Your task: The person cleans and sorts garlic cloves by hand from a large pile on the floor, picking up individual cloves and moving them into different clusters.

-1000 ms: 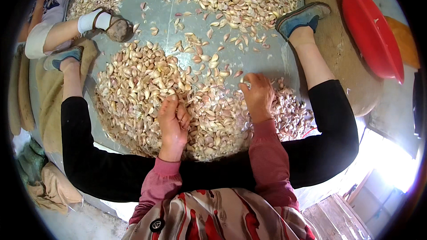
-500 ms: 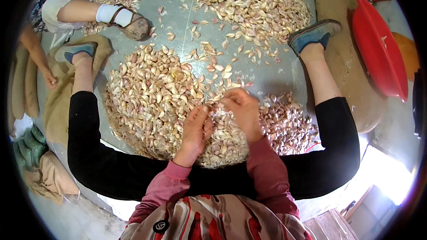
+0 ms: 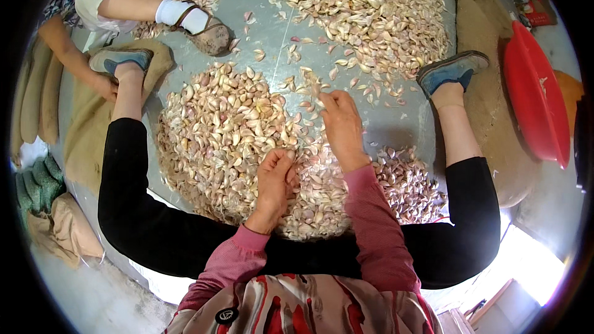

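Over a big pile of loose garlic cloves (image 3: 216, 117) between my knees, my left hand (image 3: 273, 185) is closed in a pinch, thumb against the fingers. What lies in that pinch is too small to make out. My right hand (image 3: 342, 125) reaches farther out, past the pile's right edge, with its fingers together and pointing away. At its fingertips is a blurred, pale brown piece (image 3: 312, 80), perhaps garlic skin. A smaller heap of darker, pinkish cloves (image 3: 405, 185) sits beside my right knee, to the right of my right forearm.
More garlic cloves (image 3: 371, 12) are heaped at the far side of the grey floor (image 3: 260, 68). At the upper left are another person's sandalled foot (image 3: 207, 31) and hand (image 3: 105, 85). A red basin (image 3: 535, 93) leans at right beside burlap sacking (image 3: 479, 99).
My right hand has left my left hand and stretched forward. The left hand stays low over the pile. The other person's hand has come nearer my left foot. The whole view has shifted slightly.
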A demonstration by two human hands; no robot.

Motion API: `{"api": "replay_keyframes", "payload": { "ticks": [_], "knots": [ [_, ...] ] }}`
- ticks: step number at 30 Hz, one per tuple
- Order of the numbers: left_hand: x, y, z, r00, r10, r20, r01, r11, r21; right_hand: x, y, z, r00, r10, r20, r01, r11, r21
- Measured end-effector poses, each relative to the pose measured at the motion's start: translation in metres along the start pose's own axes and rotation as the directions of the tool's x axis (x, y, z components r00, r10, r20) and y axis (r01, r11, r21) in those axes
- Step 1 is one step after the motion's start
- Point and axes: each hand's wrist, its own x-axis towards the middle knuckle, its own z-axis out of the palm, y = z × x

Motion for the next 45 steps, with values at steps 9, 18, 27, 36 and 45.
{"api": "replay_keyframes", "payload": {
  "ticks": [9, 18, 27, 36, 45],
  "knots": [
    [0.007, 0.016, 0.006, 0.994, 0.103, 0.036, -0.103, 0.995, 0.011, -0.013, -0.015, -0.021, 0.929, 0.294, 0.225, -0.369, 0.776, 0.512],
    [-0.030, -0.028, -0.011, 0.987, 0.135, 0.093, -0.135, 0.991, -0.008, -0.023, -0.034, 0.003, 0.987, 0.044, 0.153, -0.096, 0.934, 0.344],
    [-0.028, -0.019, -0.008, 0.996, 0.089, 0.000, -0.088, 0.989, -0.115, -0.025, -0.054, 0.023, 0.939, -0.067, 0.336, -0.027, 0.964, 0.265],
    [-0.022, 0.020, -0.001, 0.961, 0.275, -0.011, -0.275, 0.961, -0.033, -0.041, -0.079, -0.024, 0.839, 0.052, 0.542, -0.524, 0.350, 0.777],
    [-0.022, 0.013, -0.006, 0.867, 0.496, 0.038, -0.488, 0.834, 0.257, -0.042, -0.091, -0.044, 0.859, 0.138, 0.493, -0.494, 0.480, 0.725]
  ]
}}
